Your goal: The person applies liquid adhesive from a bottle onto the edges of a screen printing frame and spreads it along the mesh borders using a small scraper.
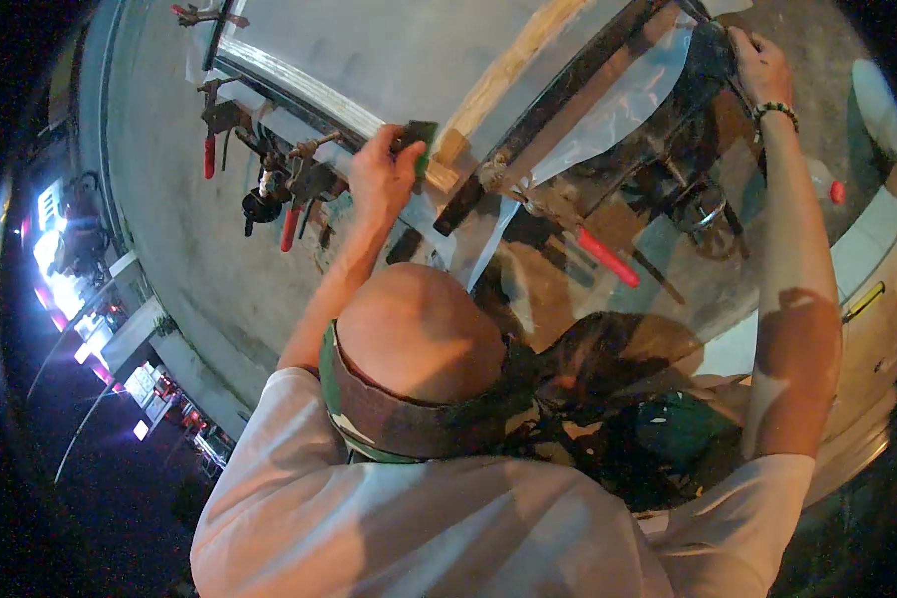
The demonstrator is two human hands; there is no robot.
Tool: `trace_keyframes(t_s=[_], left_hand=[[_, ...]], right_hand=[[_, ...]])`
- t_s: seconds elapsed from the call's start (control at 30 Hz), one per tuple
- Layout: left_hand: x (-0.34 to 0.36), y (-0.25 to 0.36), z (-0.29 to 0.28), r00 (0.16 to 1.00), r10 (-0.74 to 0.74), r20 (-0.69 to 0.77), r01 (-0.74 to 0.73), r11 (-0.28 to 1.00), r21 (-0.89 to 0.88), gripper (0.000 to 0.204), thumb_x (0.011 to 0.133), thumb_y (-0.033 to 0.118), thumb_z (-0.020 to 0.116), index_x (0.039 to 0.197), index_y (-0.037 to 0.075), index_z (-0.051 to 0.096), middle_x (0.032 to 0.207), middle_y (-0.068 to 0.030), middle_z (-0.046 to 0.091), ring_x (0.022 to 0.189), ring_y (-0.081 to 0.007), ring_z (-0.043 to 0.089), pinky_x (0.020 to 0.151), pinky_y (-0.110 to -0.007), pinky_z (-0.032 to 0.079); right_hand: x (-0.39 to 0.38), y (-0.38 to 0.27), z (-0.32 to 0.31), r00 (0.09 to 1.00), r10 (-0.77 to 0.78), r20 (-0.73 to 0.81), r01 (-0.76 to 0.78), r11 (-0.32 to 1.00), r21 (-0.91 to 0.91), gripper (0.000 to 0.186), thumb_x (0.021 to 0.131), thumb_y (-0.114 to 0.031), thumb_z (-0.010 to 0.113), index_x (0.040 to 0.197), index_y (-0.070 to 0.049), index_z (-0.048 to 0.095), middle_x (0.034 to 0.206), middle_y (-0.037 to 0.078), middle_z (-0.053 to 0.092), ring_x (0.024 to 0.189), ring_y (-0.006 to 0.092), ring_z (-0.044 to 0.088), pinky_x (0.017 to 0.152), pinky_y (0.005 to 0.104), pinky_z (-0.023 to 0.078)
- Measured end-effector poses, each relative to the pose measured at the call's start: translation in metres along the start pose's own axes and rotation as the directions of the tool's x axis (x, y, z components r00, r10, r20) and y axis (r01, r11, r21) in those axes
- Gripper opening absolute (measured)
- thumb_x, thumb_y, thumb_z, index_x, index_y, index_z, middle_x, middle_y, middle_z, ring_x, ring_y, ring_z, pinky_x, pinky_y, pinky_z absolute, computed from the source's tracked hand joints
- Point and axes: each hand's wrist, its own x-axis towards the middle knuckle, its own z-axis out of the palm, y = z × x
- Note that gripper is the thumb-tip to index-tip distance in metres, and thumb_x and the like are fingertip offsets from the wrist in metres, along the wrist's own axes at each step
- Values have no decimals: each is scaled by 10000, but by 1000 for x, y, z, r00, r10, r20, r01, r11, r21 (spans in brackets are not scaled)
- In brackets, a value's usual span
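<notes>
My left hand [382,177] is closed around a small flat dark pad [423,134] with a green edge. The pad sits at the near end of a wooden strip [513,68], beside a shiny silver-white strip [304,85] on a pale flat panel [389,55]. My right hand [763,72], with a dark beaded bracelet on its wrist, is at the upper right with fingers curled at a dark edge. What it grips is hidden in shadow. A long dark bar [558,112] runs diagonally between my hands, with clear plastic sheeting [618,115] beside it.
Red-handled clamps hold the panel's left edge [289,227]; another red-handled clamp [606,255] is fixed near the dark bar's end. Dark metal parts [706,211] lie below my right hand. A red-capped bottle [829,185] stands at far right. Bright lights [62,261] glow at far left.
</notes>
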Motion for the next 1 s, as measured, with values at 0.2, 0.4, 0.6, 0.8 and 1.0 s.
trace_keyframes(t_s=[0.2,0.4,0.6,0.8,1.0], left_hand=[[3,8,-10,992,-42,116,41,999,16,316,813,239,783,1031,28,693,806,-184,710,743,-348,704,664,-403,541],[21,-3,6,999,19,47,-19,1000,-10,301,810,228,781,1026,41,686,857,-198,709,813,-375,701,703,-425,551],[14,-5,10,988,132,86,-133,991,7,241,831,190,756,1006,42,681,879,-175,714,805,-374,699,691,-428,549],[21,2,24,985,159,71,-159,987,-10,259,824,218,762,1002,45,689,882,-190,707,815,-383,689,709,-434,544],[30,1,30,977,208,53,-208,978,6,248,825,217,760,993,51,684,870,-177,707,793,-380,686,685,-429,543]], right_hand=[[9,13,0,990,3,142,-14,997,72,713,849,-637,565,1217,-38,683,1221,239,664,1157,403,619,993,441,474],[6,9,10,994,-41,-98,45,999,30,597,872,-604,581,1050,-50,714,1000,182,714,933,347,663,838,406,491],[21,33,6,981,25,191,-56,986,156,611,874,-594,596,1106,-41,712,1060,181,722,986,322,674,869,375,496],[26,31,12,997,3,75,-9,997,74,605,882,-588,597,1117,-44,716,1035,179,733,968,322,690,865,376,502],[19,27,12,995,-65,72,58,994,96,646,859,-614,604,1168,-56,710,1078,190,727,1001,327,689,893,394,500]])
